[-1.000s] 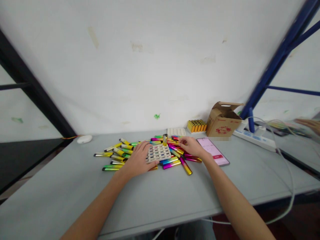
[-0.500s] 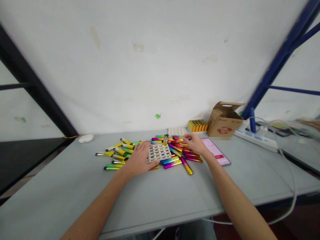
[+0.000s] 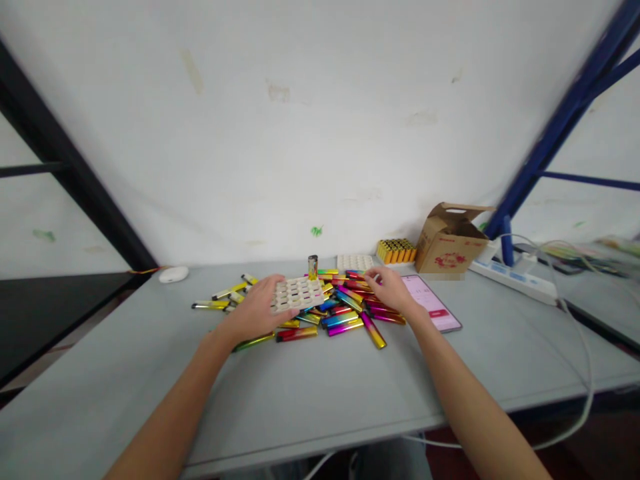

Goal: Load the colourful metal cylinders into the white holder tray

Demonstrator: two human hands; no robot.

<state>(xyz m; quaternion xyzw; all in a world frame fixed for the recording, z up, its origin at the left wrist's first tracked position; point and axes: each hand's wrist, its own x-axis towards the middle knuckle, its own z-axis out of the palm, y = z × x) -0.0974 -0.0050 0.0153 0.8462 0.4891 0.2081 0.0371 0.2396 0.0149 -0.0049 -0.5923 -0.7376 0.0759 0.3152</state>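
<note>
My left hand (image 3: 257,307) grips the left edge of a pale tray (image 3: 297,295) with rows of holes. One shiny yellow lighter-like tube (image 3: 313,268) stands upright in the tray's back right corner. Under and around the tray lies a loose pile of shiny coloured tubes (image 3: 345,320), yellow and green on the left, red, blue and purple on the right. My right hand (image 3: 387,285) is at the right back of the pile, fingers bent and close together over red tubes; what they hold, if anything, is too small to make out.
Behind the pile lies a second pale tray (image 3: 355,263). Beside it stand a block of orange tubes (image 3: 396,251) and an open cardboard box (image 3: 447,243). A phone (image 3: 433,303) lies right of my right hand, near a white power strip (image 3: 515,280). A white case (image 3: 173,274) sits far left.
My left hand has moved left with the tray and its upright tube, uncovering more red and yellow tubes. My right hand has hardly moved.
</note>
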